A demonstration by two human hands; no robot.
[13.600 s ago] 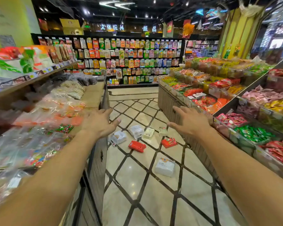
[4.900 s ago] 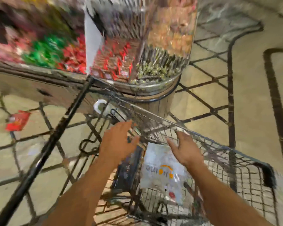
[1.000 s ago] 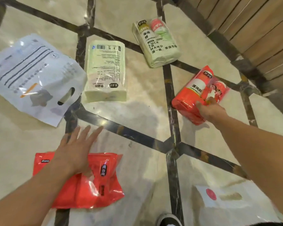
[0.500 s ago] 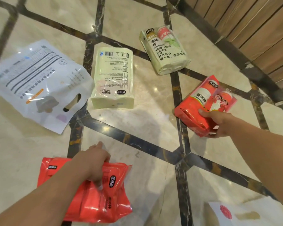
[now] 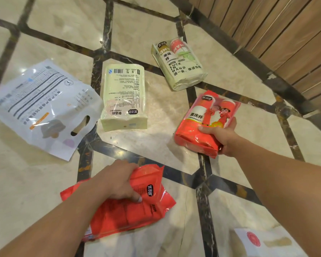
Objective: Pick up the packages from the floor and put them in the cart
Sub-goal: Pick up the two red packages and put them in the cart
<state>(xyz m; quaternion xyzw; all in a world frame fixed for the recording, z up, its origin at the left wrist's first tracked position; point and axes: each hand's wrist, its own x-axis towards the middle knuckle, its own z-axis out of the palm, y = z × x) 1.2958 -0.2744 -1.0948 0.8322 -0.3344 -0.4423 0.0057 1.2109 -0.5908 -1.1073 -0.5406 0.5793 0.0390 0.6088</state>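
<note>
The left hand (image 5: 117, 180) gripped the top edge of a flat red pack (image 5: 130, 206), fingers curled over it and thumb tucked under, the plastic crumpling there. That pack's far end looked raised off the floor (image 5: 150, 145), though whether its near end touched could not be told. The right hand (image 5: 222, 138) gripped a second red pack (image 5: 206, 125), printed with cups and two figures, thumb lying across its face and fingers wrapped beneath. This one sat tilted, its far end higher; contact with the floor could not be judged.

Three more packs lay flat on the floor beyond the hands. A pale green pack (image 5: 124, 97) lay back side up, barcode showing, between the two hands and farther out. Another green pack (image 5: 178, 65), reading LUCK IN HAND, lay near the right-hand pack, closer to a wood-slatted wall (image 5: 278, 34). A white bag (image 5: 43, 106) with a cut-out handle lay to the left, just beside the barcode pack. A white pack (image 5: 263, 242) with a red round mark showed partly at the lower right edge. The floor was cream marble crossed by dark diagonal bands.
</note>
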